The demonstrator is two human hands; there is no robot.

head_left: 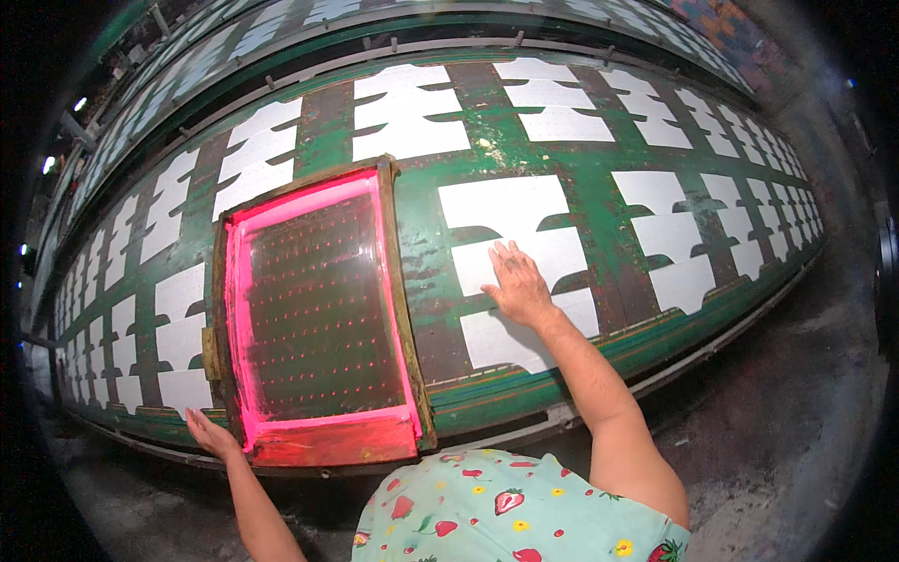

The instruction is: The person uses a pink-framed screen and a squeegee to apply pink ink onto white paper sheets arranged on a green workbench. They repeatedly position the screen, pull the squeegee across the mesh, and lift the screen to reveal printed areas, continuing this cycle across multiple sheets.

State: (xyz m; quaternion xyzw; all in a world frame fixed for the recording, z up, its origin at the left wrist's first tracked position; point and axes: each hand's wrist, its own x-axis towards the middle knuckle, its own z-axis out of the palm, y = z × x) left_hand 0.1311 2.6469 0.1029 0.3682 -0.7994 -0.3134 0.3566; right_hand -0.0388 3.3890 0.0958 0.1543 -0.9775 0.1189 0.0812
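My right hand [520, 286] lies spread over a column of white cut fabric pieces [501, 200] on the long green table [426, 225], its fingers stretched out. My left hand [208, 433], fingers extended, is at the table's near edge, by the tip of another white piece [184, 390]; whether it touches the piece I cannot tell. Between my hands a screen printing frame [405, 328] rests on the table. Bright pink ink [309, 195] borders its dark mesh [318, 304], which carries rows of small pink dots. Neither hand grips anything.
Further columns of white pieces [682, 284] run along the table both ways, with a second row [410, 136] behind. A metal rail [529, 429] follows the near edge. Another table [272, 42] with white pieces stands beyond. Yellowish flakes [492, 150] mark the green surface.
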